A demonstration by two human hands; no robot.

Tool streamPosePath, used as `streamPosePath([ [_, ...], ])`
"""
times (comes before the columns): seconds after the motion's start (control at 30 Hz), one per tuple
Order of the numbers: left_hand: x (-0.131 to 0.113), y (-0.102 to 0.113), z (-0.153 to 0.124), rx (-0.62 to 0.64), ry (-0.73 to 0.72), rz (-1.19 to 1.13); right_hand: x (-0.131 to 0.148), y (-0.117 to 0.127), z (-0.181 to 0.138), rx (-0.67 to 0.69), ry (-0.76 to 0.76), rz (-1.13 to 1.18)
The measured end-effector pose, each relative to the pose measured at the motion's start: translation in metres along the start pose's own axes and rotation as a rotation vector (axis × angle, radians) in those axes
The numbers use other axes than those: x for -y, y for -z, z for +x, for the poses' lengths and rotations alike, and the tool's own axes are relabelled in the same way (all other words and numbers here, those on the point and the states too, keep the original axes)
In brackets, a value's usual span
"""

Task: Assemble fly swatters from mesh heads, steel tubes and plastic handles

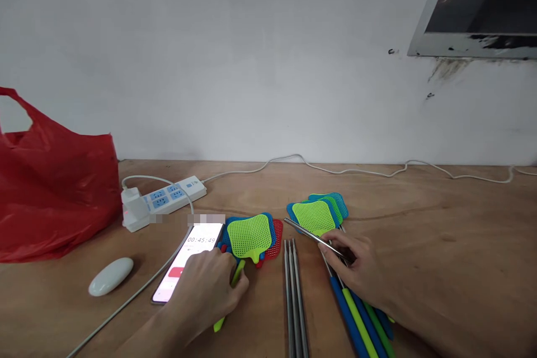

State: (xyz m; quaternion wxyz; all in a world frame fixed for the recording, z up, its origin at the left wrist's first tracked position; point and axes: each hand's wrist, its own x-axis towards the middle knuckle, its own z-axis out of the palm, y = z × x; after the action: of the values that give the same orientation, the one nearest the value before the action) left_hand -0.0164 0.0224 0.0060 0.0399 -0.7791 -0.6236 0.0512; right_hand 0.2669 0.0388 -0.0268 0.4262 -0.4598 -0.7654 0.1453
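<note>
My left hand [210,282] is closed around a lime-green plastic handle [238,272], whose lower end pokes out beneath the fingers. Just beyond it lies a loose pile of fly swatter heads, with a lime-green head [250,236] on top of blue ones and a red head [276,240]. Pinched in the fingers of my right hand [356,265] is a slim metal rod [304,229], slanting up to the left. Below that hand are assembled fly swatters with blue and green handles [354,313] and stacked mesh heads [314,217]. Several metal rods [295,302] lie between my hands.
A phone [201,238] showing a timer lies beside my left hand, near a white mouse-shaped object [111,277]. Behind are a white power strip [174,196] with a plugged-in charger [135,206] and cable. A red plastic bag [59,190] stands at left, against the wall.
</note>
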Motion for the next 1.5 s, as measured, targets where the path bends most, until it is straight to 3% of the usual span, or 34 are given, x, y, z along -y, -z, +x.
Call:
streamPosePath([
  [0.37, 0.003, -0.001, -0.001, -0.007, -0.060, 0.001, 0.006, 0.003, -0.002, 0.040, 0.026, -0.030],
  [0.73, 0.005, 0.001, -0.003, -0.055, -0.209, -0.042, 0.004, 0.002, -0.005, 0.028, 0.017, -0.037],
  [1.07, 0.009, 0.003, 0.002, -0.037, -0.078, -0.037, 0.010, 0.005, -0.004, 0.038, 0.016, -0.068],
  [1.33, 0.009, 0.000, 0.004, -0.109, -0.026, -0.014, 0.009, 0.004, -0.003, 0.053, 0.037, -0.030],
  [1.5, 0.009, -0.001, -0.001, -0.294, -0.114, -0.169, 0.008, 0.007, -0.004, 0.143, 0.059, -0.012],
])
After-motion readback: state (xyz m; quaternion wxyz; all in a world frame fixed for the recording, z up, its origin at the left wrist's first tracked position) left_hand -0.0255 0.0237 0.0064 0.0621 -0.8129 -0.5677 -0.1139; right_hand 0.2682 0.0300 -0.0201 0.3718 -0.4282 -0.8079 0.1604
